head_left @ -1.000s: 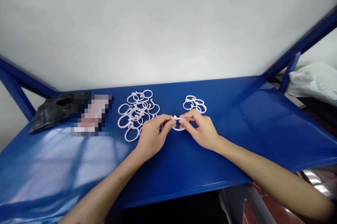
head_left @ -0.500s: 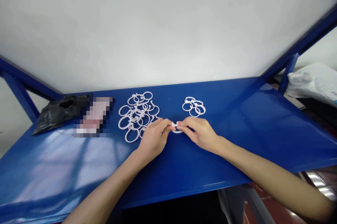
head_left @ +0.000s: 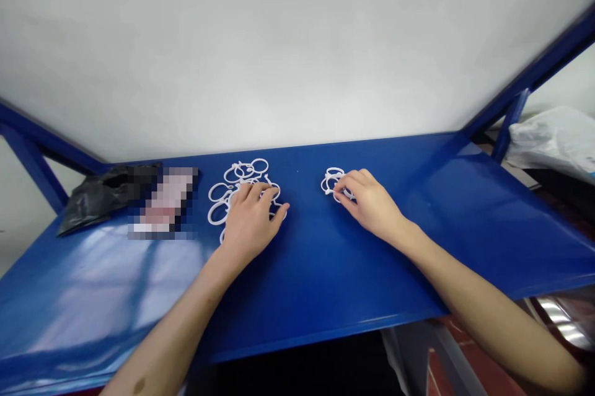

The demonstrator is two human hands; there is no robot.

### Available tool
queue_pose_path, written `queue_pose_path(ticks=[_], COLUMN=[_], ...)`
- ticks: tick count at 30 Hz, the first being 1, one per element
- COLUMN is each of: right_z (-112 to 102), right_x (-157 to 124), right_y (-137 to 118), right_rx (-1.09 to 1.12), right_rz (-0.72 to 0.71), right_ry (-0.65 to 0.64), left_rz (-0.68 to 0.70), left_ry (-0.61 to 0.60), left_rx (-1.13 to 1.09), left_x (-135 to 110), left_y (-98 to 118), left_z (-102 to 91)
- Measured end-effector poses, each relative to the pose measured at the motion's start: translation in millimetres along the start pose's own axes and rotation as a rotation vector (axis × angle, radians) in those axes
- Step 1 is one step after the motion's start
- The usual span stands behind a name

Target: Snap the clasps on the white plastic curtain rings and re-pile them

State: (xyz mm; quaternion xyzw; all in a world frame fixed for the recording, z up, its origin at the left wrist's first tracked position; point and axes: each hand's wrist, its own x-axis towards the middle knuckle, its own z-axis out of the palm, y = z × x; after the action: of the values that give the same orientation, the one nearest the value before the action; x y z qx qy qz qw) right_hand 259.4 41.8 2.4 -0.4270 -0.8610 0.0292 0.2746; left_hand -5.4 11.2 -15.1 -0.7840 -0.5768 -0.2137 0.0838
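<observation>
My left hand (head_left: pixel 251 216) is over the larger pile of white plastic rings (head_left: pixel 210 216), palm down with its fingers apart, covering much of the pile. These look like shower curtain rings with small clasp ends. My right hand (head_left: pixel 367 201) is at the smaller group of similar rings (head_left: pixel 334 169) to the right, thumb and fingertips pinched on a white ring (head_left: pixel 329 191). Part of that ring and of the group is hidden behind the fingers. Both sets of rings lie on the blue tabletop (head_left: pixel 302 284).
A black plastic bag (head_left: pixel 88 201) and a pixelated flat pinkish object (head_left: pixel 167 201) lie at the left. Behind the table rises a pale wall (head_left: pixel 288 61). Blue frame bars slope down at both sides. A translucent plastic bag (head_left: pixel 553 142) sits beyond the right edge.
My hands have parted from the ring they both held at the middle. The left went left over the larger pile and opened; the right carried a ring up to the smaller group.
</observation>
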Motion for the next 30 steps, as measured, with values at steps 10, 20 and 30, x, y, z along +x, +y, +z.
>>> queue_pose_path(ticks=[10,20,30], right_z=[1.3,13.1,23.0], right_x=[-2.7,-7.8,-6.3], right_y=[-6.8,-31.3,-43.0], right_rx=[-0.059,0.462,0.836], right_rz=[0.055,0.112,0.274], right_ry=[0.010,-0.046,-0.173], left_rz=[-0.090,0.168,0.340], left_ry=[-0.119,0.167,0.098], left_rx=[0.085,-0.137,-0.248], left_x=[-1.9,-6.0,-10.3], left_y=[7.6,30.5,36.9], left_z=[2.2,-9.2,-4.5])
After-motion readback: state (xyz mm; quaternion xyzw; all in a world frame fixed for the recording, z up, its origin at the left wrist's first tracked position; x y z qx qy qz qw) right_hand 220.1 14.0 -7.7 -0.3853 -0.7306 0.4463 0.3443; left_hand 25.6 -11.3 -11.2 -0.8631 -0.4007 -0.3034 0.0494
